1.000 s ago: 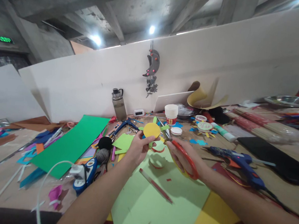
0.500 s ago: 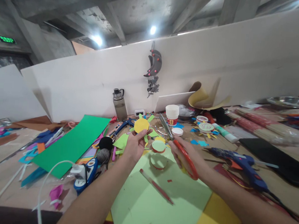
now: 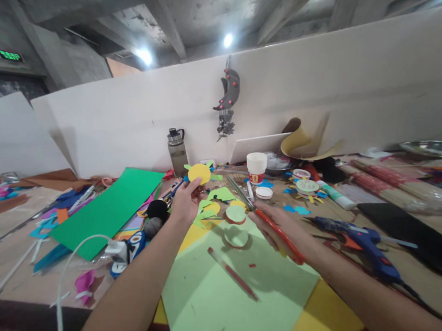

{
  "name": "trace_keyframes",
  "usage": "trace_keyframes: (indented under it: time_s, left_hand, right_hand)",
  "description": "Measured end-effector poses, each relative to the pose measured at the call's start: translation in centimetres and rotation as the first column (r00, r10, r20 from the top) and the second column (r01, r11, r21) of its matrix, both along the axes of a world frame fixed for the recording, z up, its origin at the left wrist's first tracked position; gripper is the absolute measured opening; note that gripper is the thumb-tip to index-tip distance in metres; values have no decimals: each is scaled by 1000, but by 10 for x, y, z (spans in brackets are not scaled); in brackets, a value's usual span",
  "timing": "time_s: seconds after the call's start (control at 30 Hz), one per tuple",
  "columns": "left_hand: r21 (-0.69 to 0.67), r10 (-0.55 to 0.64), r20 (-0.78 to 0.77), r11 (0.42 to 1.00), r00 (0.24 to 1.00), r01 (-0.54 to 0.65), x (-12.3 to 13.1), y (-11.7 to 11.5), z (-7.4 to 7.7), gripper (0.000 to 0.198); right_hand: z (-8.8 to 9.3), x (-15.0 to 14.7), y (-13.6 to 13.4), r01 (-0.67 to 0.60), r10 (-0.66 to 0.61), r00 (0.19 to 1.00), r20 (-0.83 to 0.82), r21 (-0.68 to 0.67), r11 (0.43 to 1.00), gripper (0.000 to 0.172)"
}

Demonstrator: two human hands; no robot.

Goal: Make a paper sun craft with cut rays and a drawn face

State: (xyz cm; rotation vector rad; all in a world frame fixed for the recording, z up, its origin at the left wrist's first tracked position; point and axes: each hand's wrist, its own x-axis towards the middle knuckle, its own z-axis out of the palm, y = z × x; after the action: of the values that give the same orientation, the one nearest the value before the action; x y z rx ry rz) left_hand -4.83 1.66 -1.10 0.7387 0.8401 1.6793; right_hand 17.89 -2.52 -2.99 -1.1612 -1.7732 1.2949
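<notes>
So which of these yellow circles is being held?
The upper yellow circle: the left hand grips its edge. The lower yellow circle lies among green scraps, with no hand on it.

Yellow disc (image 3: 199, 174) moved left, farther from scissors (image 3: 277, 232).

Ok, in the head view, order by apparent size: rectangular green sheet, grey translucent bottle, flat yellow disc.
Largest to smallest:
rectangular green sheet
grey translucent bottle
flat yellow disc, in the left hand
</notes>
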Motion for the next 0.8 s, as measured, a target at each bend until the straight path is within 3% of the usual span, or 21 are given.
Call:
trace_keyframes:
  time_s: [0.27,0.8]
  left_hand:
    - [-6,-37,-39,999,999,37,-1,-2,3,25]
    - [5,-74,-55,997,996,74,-1,1,-2,28]
  right_hand:
    - [-2,1,0,-36,33,998,58,60,998,32]
    - [0,-2,-3,-10,9,998,64,12,1000,30]
